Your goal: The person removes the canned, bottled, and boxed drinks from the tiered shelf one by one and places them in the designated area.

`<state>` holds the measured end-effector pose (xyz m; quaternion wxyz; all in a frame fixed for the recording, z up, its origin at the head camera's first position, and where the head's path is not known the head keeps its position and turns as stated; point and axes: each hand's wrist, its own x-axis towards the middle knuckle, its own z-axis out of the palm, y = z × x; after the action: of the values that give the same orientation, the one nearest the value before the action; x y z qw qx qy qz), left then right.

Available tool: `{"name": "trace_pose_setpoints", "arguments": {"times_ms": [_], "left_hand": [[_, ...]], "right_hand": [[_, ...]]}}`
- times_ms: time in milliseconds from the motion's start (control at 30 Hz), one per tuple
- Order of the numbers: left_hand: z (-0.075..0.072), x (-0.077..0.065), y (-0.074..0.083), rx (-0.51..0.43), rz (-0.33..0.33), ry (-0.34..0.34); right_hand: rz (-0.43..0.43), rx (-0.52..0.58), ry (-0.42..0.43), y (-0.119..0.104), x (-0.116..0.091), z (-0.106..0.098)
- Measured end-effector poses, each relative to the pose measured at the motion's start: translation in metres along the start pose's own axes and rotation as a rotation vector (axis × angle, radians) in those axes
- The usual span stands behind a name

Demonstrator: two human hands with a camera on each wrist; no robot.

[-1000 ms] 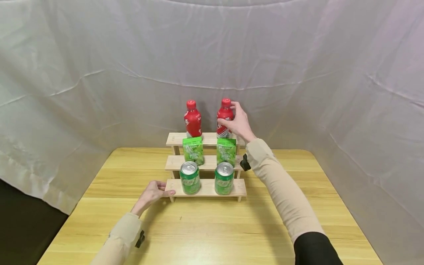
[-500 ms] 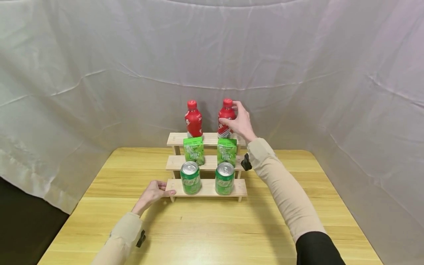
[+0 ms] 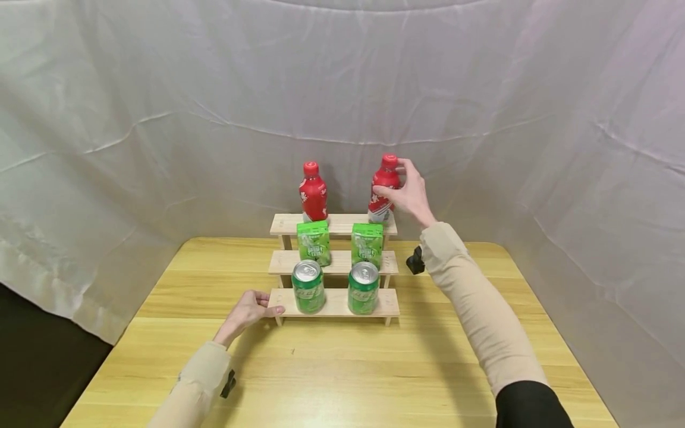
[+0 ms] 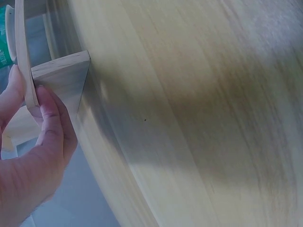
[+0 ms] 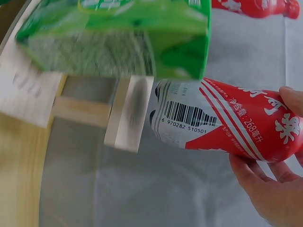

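A three-step wooden rack (image 3: 334, 304) stands on the table. My left hand (image 3: 246, 312) pinches the left end of its lowest board; in the left wrist view the thumb lies on one face and the fingers (image 4: 51, 116) on the other. My right hand (image 3: 409, 191) grips a red bottle (image 3: 384, 181) with a white lower part, near the top board's right end. The bottle's base (image 5: 163, 113) is close to the board's end in the right wrist view; I cannot tell whether they touch. Another red bottle (image 3: 313, 196) stands on the top board's left side.
Two green drink cartons (image 3: 367, 245) stand on the middle board. Two green cans (image 3: 363, 291) stand on the lowest board. A grey cloth (image 3: 257, 172) hangs behind and beside the wooden table (image 3: 332, 368).
My right hand has moved the red bottle to the right along the top board, with the bottle now slightly tilted. My left hand stays on the lowest board.
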<state>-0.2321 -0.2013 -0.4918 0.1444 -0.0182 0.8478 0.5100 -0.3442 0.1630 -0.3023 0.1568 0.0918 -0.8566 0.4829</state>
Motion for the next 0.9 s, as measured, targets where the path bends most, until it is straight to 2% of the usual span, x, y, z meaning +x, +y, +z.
{"name": "trace_pose_setpoints", "arguments": {"times_ms": [533,900], "left_hand": [[0.002,0.003,0.000,0.012,-0.016,0.021],[0.002,0.006,-0.001,0.002,-0.030,0.045]], "right_hand": [[0.080,-0.053,0.045,0.048,-0.015,-0.059],[0.147,-0.080,0.061,0.088,-0.035,-0.077]]}}
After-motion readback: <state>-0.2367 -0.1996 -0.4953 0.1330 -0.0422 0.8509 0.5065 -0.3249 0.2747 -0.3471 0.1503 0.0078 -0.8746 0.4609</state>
